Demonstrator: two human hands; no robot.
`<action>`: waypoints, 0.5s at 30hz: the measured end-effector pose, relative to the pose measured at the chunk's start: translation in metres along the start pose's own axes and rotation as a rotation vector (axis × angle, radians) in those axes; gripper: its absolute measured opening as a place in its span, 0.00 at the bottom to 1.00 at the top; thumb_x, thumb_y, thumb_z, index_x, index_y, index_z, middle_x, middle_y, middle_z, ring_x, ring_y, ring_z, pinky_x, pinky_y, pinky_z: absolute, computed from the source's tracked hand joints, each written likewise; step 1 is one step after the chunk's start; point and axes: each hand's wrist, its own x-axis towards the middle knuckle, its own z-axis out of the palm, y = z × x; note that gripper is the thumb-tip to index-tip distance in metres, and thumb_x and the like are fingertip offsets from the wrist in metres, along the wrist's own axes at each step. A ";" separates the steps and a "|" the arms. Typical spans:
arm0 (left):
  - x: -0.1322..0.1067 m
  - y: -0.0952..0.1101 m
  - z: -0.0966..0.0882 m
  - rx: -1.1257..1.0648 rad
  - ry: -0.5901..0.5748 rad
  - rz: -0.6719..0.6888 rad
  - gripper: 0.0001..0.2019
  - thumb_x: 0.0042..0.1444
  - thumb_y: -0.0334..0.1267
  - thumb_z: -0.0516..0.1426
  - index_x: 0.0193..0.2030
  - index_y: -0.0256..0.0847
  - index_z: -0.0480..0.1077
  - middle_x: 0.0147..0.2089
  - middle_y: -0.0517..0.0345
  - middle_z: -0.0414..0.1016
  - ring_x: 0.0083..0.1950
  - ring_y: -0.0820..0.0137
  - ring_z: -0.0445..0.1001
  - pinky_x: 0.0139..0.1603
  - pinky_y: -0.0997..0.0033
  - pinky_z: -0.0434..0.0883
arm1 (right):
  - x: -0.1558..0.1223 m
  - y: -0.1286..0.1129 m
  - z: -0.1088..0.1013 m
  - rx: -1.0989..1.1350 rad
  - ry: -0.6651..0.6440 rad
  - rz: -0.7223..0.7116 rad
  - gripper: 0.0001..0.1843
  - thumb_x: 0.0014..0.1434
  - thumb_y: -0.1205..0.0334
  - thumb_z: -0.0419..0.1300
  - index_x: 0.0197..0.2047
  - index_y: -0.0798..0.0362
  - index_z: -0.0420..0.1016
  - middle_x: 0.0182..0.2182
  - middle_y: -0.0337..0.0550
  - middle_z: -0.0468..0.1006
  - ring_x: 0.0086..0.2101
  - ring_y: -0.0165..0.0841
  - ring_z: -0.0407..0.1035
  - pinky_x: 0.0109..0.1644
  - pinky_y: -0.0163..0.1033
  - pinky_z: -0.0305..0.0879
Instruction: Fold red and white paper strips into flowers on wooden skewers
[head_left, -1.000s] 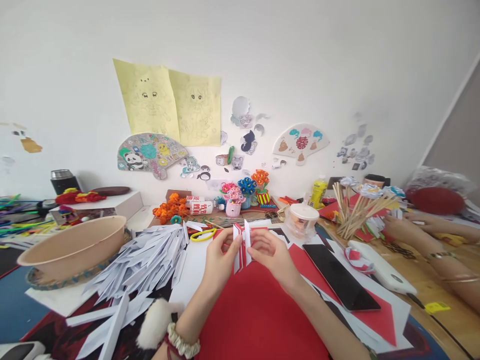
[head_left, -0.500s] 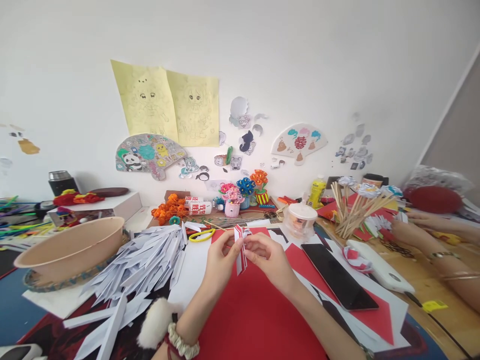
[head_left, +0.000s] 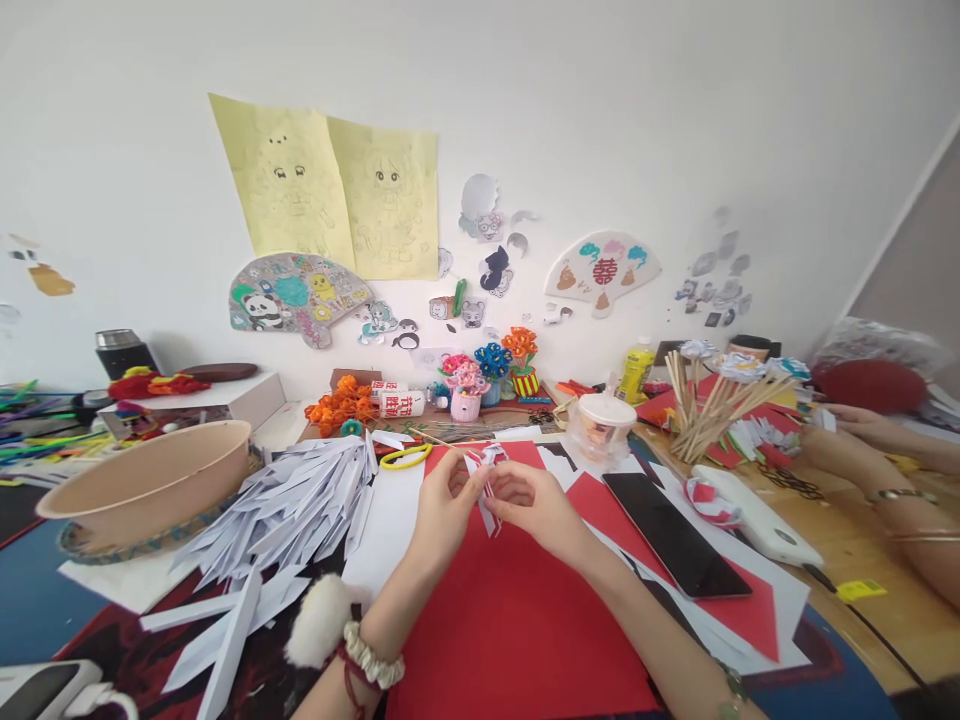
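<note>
My left hand and my right hand meet in front of me, their fingers pinching a small folded piece of red and white paper. Its top is a bunched white, red-edged fold, and a strip hangs down between the thumbs. Part of it is hidden by my fingers. Beneath both hands lies a large red paper sheet. To the left of my left hand is a heap of folded white paper strips. Yellow-handled scissors lie just beyond it.
A tan basin stands at left. On the right lie a black phone, a white power bank and a red-and-white paper piece. Wooden sticks with paper flowers stand behind. Another person's arms reach in at far right.
The folded paper has turned between my fingers, so its hanging strip now slants and shows mostly white. My view has shifted slightly. The other person's hands have moved a little.
</note>
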 end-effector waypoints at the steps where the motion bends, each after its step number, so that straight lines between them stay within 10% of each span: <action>1: -0.001 0.001 -0.001 0.044 0.008 0.024 0.13 0.56 0.42 0.57 0.46 0.39 0.70 0.31 0.59 0.72 0.32 0.69 0.71 0.34 0.73 0.68 | 0.000 0.000 0.000 -0.003 0.004 0.004 0.14 0.52 0.54 0.67 0.39 0.54 0.75 0.31 0.40 0.77 0.32 0.33 0.73 0.38 0.39 0.70; 9: -0.007 0.004 -0.001 0.504 -0.174 0.299 0.14 0.61 0.34 0.51 0.52 0.45 0.69 0.50 0.52 0.77 0.51 0.62 0.74 0.50 0.66 0.68 | 0.000 0.006 -0.004 0.005 -0.001 0.092 0.10 0.47 0.62 0.68 0.29 0.54 0.70 0.27 0.42 0.80 0.31 0.40 0.78 0.39 0.44 0.72; 15: -0.007 0.003 -0.005 0.560 -0.211 0.319 0.15 0.64 0.35 0.47 0.55 0.44 0.67 0.49 0.50 0.76 0.46 0.63 0.75 0.46 0.67 0.69 | 0.000 0.009 -0.003 -0.253 0.020 0.057 0.08 0.46 0.61 0.68 0.30 0.54 0.76 0.24 0.39 0.78 0.27 0.35 0.73 0.32 0.39 0.68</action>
